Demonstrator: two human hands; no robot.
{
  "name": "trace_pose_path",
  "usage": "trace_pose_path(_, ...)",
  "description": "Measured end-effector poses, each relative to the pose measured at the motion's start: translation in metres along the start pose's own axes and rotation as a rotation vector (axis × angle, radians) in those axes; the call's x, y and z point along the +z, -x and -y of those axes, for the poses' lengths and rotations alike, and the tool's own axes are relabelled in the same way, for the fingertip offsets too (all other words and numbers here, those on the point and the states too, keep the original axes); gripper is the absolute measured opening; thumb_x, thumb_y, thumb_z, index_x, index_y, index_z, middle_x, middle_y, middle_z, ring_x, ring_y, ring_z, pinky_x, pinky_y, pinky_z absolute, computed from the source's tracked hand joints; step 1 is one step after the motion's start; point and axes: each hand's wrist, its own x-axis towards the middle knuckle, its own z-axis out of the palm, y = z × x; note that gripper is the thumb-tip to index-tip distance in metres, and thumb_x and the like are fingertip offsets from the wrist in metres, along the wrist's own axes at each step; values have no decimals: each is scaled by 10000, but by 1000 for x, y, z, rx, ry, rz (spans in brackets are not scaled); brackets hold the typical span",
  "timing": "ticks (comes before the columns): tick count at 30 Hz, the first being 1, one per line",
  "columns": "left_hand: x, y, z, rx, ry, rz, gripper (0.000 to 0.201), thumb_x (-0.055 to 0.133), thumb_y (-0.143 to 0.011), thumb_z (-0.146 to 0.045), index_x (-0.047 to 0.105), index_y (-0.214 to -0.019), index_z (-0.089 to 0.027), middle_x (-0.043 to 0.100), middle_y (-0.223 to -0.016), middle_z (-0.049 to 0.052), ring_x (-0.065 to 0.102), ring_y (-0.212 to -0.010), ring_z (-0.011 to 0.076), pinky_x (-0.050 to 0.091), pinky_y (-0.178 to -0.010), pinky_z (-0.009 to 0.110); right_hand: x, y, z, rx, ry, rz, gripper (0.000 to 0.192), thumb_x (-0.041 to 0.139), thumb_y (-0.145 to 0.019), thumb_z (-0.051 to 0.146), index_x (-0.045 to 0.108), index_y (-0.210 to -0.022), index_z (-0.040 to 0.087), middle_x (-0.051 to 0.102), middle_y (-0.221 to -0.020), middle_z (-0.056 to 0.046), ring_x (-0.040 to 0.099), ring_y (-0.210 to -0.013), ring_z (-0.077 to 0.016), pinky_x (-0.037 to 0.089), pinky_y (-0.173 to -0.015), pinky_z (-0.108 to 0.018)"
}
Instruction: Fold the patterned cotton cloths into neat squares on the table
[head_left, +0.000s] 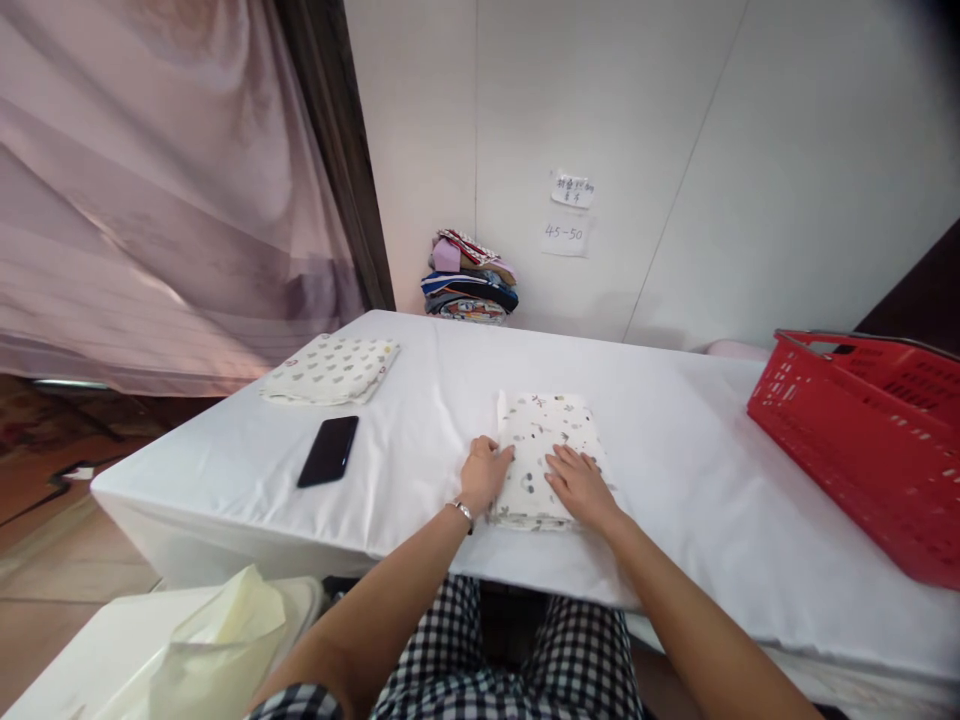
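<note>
A folded white cloth (536, 440) with small grey and coloured prints lies in front of me on the white-covered table. My right hand (581, 488) rests on top of it, palm down, with the fingers stretched out flat. Along its left edge sits my left hand (484, 475), the thumb touching the cloth's edge and the other fingers beside it, not closed round it. Several layers show at the cloth's near edge. To the left is another folded white cloth (334, 370) with a grey print, and nearer to me a black phone (328, 450).
On the right side of the table (675, 420) stands a red plastic basket (862, 450). A stack of folded clothes (470, 285) is against the wall beyond. Lower left, a pale yellow bag (225, 640) sits on a white surface. A pink curtain (165, 200) hangs at the left.
</note>
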Motion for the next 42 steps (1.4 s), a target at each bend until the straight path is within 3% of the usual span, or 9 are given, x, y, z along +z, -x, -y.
trace_pose_path(6, 1, -6, -3, 40, -80, 45, 311, 466, -822, -502, 534, -808, -199, 594, -948, 58, 592, -837, 189, 394, -691, 282, -7, -2, 5, 30, -10, 40, 476, 288, -917, 407, 434, -1327, 214, 305, -1458, -68, 193, -1361, -218, 131, -1086, -444)
trace_pose_path(10, 0, -7, -3, 54, -113, 48, 314, 434, -841, -477, 559, -831, -189, 605, -965, 79, 598, -848, 195, 394, -697, 288, -1, 5, 38, -137, -66, 108, 536, 302, -908, 485, 390, -1356, 203, 269, -1470, -89, 194, -1361, -228, 130, -1090, -455)
trace_pose_path(13, -3, -11, -4, 30, -123, 97, 342, 440, -833, -489, 582, -842, -178, 619, -979, 98, 607, -855, 205, 400, -701, 288, 13, 15, 64, -276, -42, 48, 617, 375, -881, 508, 318, -1393, 169, 253, -1473, -116, 182, -1363, -245, 130, -1098, -456)
trace_pose_path(16, -4, -23, -7, 21, -119, 122, 417, 435, -824, -537, 601, -880, -159, 628, -1013, 128, 610, -900, 227, 409, -721, 292, 25, 21, 76, -321, 2, -52, 653, 465, -849, 488, 313, -1391, 157, 270, -1463, -141, 201, -1354, -271, 167, -1091, -474)
trace_pose_path(23, 8, -57, -22, -45, -130, 114, 508, 408, -832, -540, 605, -1027, -114, 585, -1145, 182, 589, -1007, 266, 420, -785, 311, 33, 25, 75, -356, 71, -147, 605, 505, -850, 374, 314, -1392, 184, 294, -1452, -139, 246, -1337, -277, 231, -1072, -490)
trace_pose_path(29, 14, -59, -21, -45, -129, 69, 434, 345, -878, -418, 587, -1067, -111, 568, -1160, 181, 573, -1040, 264, 405, -840, 331, 44, 34, 80, -383, 77, -207, 475, 425, -887, 224, 373, -1359, 219, 332, -1438, -110, 280, -1326, -260, 289, -1043, -487)
trace_pose_path(37, 14, -77, -27, -76, -131, 95, 576, 359, -838, -571, 582, -1081, -98, 562, -1158, 191, 586, -994, 288, 426, -787, 353, 46, 36, 80, -383, 58, -212, 484, 458, -856, 190, 410, -1337, 213, 339, -1436, -106, 290, -1321, -260, 286, -1048, -484)
trace_pose_path(42, 19, -82, -30, -88, -162, 61, 486, 319, -889, -463, 571, -1094, -102, 556, -1156, 193, 570, -1021, 283, 412, -835, 365, 43, 37, 81, -392, 59, -214, 491, 449, -852, 173, 409, -1340, 210, 333, -1439, -101, 282, -1326, -254, 289, -1050, -475)
